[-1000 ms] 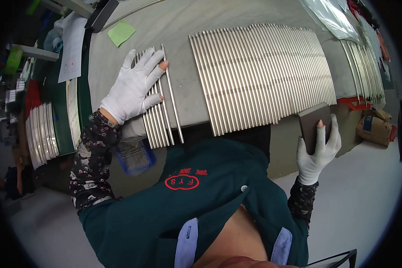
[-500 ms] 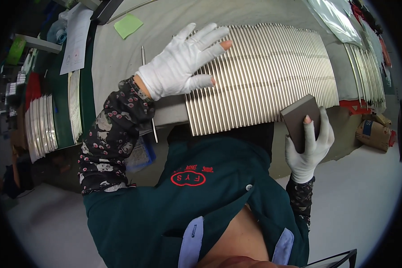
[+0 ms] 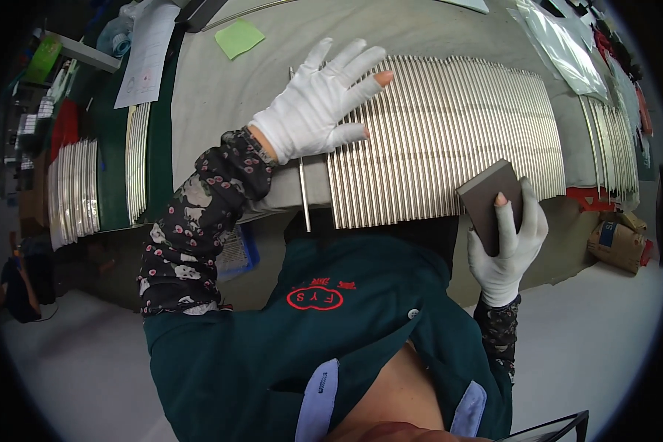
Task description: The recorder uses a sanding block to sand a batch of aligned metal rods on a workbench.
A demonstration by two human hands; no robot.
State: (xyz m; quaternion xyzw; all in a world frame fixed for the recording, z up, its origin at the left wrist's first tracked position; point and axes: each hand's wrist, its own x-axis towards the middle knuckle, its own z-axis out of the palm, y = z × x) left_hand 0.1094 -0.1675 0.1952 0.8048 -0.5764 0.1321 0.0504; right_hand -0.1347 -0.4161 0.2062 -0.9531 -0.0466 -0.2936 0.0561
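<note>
A wide row of slim silvery metal rods [image 3: 449,140] lies side by side on the grey cloth-covered table [image 3: 199,96]. Over the row's left end rests my left hand [image 3: 313,107], white-gloved, palm down with fingers spread; thumb and forefinger tips poke bare from the glove. One separate rod [image 3: 305,195] lies just left of the row, partly covered by that hand. My right hand [image 3: 512,254], also gloved, grips a dark grey-brown rectangular block [image 3: 490,206], resembling a sanding sponge, at the row's near right edge. Whether the block touches the rods, I cannot tell.
More rods [image 3: 615,147] lie at the far right beside clear plastic bags [image 3: 563,48]. Rod bundles [image 3: 74,191] sit on a green surface at left, near a paper sheet [image 3: 147,59]. A green note [image 3: 239,38] lies at the back. A brown paper sack [image 3: 615,247] stands low right.
The separate rod has come closer to the row's left end. The view has shifted a little, so the table appears further right. Both hands keep much the same pose.
</note>
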